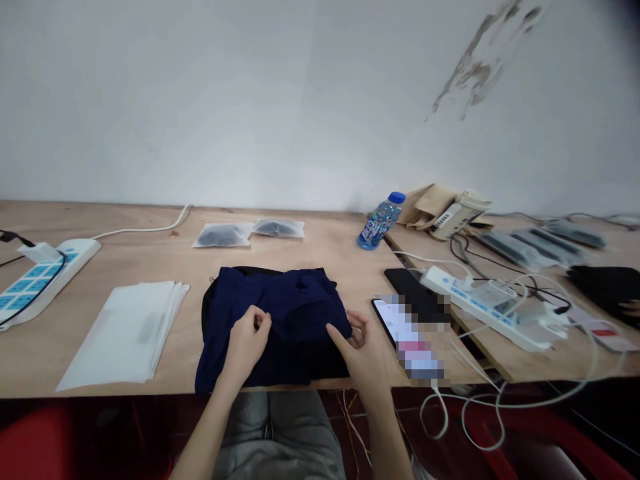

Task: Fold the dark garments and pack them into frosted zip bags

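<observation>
A folded navy blue cloth garment [295, 300] lies in front of me at the table's near edge, with black fabric [206, 310] showing from under it. My left hand [249, 339] rests over its left-middle part, thumb and fingertips pinched together. Whether a bit of cloth is between those fingertips cannot be made out. At the garment's right edge is my right hand [361, 343], the thumb on top of the cloth and curled fingers beyond the edge, so the edge sits between them.
White translucent bags [123, 333] lie stacked at left, beside a power strip [47, 277]. Two filled bags [223, 235] lie at the back. Rightward are a bottle [381, 221], a phone [407, 340], a black slab [413, 293], another power strip [493, 310], cables, and a person's hand [631, 307].
</observation>
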Motion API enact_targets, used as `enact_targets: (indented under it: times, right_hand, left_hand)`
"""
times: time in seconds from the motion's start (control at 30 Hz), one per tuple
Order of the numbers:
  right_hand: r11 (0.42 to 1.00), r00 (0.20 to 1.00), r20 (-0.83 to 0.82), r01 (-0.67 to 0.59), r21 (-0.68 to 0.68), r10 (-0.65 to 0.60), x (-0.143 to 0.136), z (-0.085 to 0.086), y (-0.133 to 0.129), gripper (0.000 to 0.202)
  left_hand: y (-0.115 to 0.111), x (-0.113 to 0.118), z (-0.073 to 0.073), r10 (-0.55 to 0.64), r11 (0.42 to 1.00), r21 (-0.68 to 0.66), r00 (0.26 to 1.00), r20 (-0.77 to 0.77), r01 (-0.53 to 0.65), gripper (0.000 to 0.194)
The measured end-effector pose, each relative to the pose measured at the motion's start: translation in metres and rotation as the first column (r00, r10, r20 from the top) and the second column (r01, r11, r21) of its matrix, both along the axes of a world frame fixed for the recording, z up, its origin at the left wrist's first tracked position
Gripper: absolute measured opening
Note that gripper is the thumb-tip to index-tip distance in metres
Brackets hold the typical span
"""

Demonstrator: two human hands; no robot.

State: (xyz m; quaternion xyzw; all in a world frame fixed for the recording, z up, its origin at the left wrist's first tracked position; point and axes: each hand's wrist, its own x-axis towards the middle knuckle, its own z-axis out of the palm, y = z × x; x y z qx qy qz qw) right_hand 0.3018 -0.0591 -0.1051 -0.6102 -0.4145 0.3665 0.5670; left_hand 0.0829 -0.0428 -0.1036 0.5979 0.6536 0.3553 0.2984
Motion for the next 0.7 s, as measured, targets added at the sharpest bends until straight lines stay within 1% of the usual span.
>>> enact_targets:
  times: [0.07,0.13,0.2,0.27,0.33,0.37,0.4,0.43,0.5,0.53,0.57,0.6,0.63,0.67,0.7]
  right_hand:
    - [1.0,1.0,-0.013,0.014,0.002,-0.014,0.0,0.005,0.0,0.057]
    - [1.0,1.0,-0.021,0.003,0.018,-0.003,0.0,0.014,0.001,0.055]
    - [0.998,0.998,-0.045,-0.033,0.047,0.035,0.001,0.026,0.001,0.054]
    - [0.995,0.995,-0.069,-0.069,0.069,0.074,0.005,0.042,0.001,0.055]
    - [0.992,0.99,-0.086,-0.106,0.069,0.112,0.01,0.058,0.004,0.056]
    - [0.989,0.986,-0.092,-0.132,0.059,0.137,0.013,0.066,0.007,0.058]
    - [0.985,0.981,-0.098,-0.164,0.047,0.168,0.016,0.073,0.012,0.059]
    - [0.978,0.973,-0.106,-0.205,0.032,0.207,0.019,0.077,0.018,0.061]
    - [0.956,0.95,-0.115,-0.293,-0.008,0.291,0.023,0.079,0.037,0.062]
    - [0.948,0.943,-0.115,-0.317,-0.026,0.312,0.024,0.076,0.047,0.061]
    - [0.945,0.943,-0.107,-0.322,-0.048,0.316,0.024,0.069,0.057,0.058]
    - [0.954,0.953,-0.094,-0.293,-0.059,0.286,0.025,0.061,0.066,0.055]
    - [0.974,0.974,-0.06,-0.221,-0.057,0.218,0.024,0.05,0.072,0.051]
    - [0.985,0.986,-0.007,-0.168,-0.05,0.167,0.023,0.039,0.076,0.048]
    - [0.99,0.989,0.04,-0.14,-0.036,0.141,0.022,0.028,0.076,0.046]
  left_hand:
    - [0.001,-0.007,0.005,0.063,0.997,0.042,0.995,0.075,-0.067,0.025]
    - [0.0,-0.016,0.015,0.111,0.991,0.057,0.981,0.162,-0.122,0.026]
    - [-0.005,-0.026,0.029,0.186,0.975,0.078,0.959,0.214,-0.206,0.027]
    - [-0.01,-0.038,0.044,0.282,0.943,0.114,0.933,0.226,-0.313,0.029]
    - [-0.014,-0.054,0.058,0.351,0.912,0.135,0.907,0.233,-0.387,0.031]
    - [-0.014,-0.063,0.063,0.357,0.91,0.123,0.899,0.254,-0.396,0.033]
    - [-0.013,-0.072,0.067,0.34,0.921,0.091,0.895,0.288,-0.379,0.035]
    - [-0.01,-0.081,0.069,0.304,0.941,0.045,0.895,0.327,-0.336,0.037]
    - [-0.003,-0.097,0.065,0.216,0.976,-0.055,0.891,0.4,-0.212,0.042]
    - [0.001,-0.103,0.06,0.192,0.981,-0.091,0.887,0.42,-0.169,0.044]
    - [0.005,-0.108,0.052,0.188,0.982,-0.111,0.885,0.425,-0.155,0.046]
    - [0.008,-0.112,0.044,0.202,0.979,-0.115,0.888,0.414,-0.169,0.048]
    - [0.01,-0.115,0.034,0.225,0.974,-0.107,0.893,0.389,-0.199,0.049]
    - [0.009,-0.117,0.024,0.248,0.969,-0.092,0.902,0.352,-0.231,0.05]
    - [0.007,-0.118,0.014,0.261,0.965,-0.075,0.915,0.308,-0.25,0.051]
